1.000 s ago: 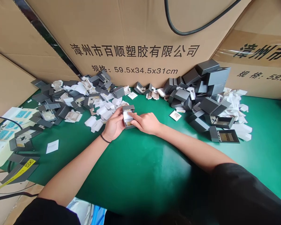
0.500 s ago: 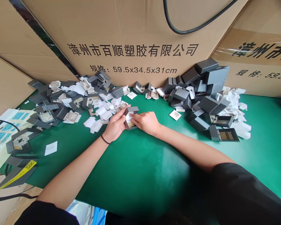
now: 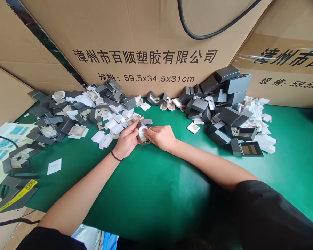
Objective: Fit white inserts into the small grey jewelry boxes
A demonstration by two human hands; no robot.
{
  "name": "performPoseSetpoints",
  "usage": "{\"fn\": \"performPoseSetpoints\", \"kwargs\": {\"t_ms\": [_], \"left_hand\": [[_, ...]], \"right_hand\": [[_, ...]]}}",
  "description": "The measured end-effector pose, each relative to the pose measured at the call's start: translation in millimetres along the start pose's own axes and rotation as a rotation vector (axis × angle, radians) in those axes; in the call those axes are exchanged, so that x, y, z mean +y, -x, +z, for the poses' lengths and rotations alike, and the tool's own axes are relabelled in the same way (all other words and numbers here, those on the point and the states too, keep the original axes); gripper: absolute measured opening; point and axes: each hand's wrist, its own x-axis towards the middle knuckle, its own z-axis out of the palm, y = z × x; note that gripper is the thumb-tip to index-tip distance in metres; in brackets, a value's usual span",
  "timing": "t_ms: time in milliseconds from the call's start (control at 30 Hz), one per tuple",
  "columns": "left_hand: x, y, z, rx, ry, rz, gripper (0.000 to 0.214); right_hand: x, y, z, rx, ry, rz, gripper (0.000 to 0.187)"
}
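A small open grey box (image 3: 145,123) with a white lining sits between both hands at the middle of the green table (image 3: 151,187). My left hand (image 3: 126,140) grips the box's left side, thumb along its top edge. My right hand (image 3: 162,136) is curled against the box's right side, its fingertips pressing into the white lining. A black band circles my left wrist.
A heap of grey boxes and white inserts (image 3: 78,111) lies at the left. A stack of closed and open grey boxes (image 3: 224,100) lies at the right. Large cardboard cartons (image 3: 146,41) wall the back. A black cable (image 3: 206,33) hangs over them. A white card (image 3: 54,166) lies left.
My right index finger, stretched over the box a second ago, has curled in with the other fingers against the lining. The box has tilted slightly. The view has shifted a little.
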Motion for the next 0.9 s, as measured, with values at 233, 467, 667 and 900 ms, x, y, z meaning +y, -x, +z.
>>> {"fn": "performPoseSetpoints", "kwargs": {"t_ms": [233, 467, 667, 900], "left_hand": [[1.6, -0.3, 0.2, -0.019, 0.012, -0.010, 0.050], [0.3, -1.8, -0.8, -0.011, 0.042, 0.000, 0.051], [1.6, -1.7, -0.9, -0.011, 0.077, 0.018, 0.049], [3.7, -0.4, -2.4, -0.026, 0.071, -0.074, 0.047]], "right_hand": [[-2.2, 0.7, -10.5, -0.045, 0.033, 0.053, 0.050], [-3.0, -4.0, -19.9, -0.209, -0.070, 0.123, 0.049], [1.1, -3.6, -21.7, -0.162, -0.116, 0.117, 0.049], [6.3, -4.3, -22.6, -0.155, -0.007, 0.074, 0.045]]}}
